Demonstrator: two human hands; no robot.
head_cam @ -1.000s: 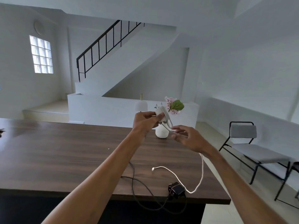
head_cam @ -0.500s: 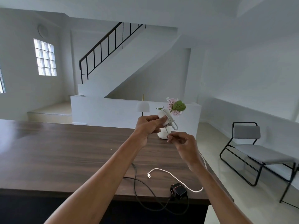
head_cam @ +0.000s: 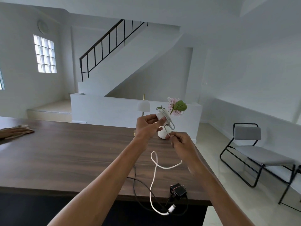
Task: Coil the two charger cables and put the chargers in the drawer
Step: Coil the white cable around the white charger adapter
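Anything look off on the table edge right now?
Yes. The black charger sits at the table's near edge, its black cable drooping over it. The white cable's free end also hangs past the edge.

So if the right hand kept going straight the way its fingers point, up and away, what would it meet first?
Probably the small white round vase just beyond the right hand, then the white charger block in the left hand. Depth is unclear.
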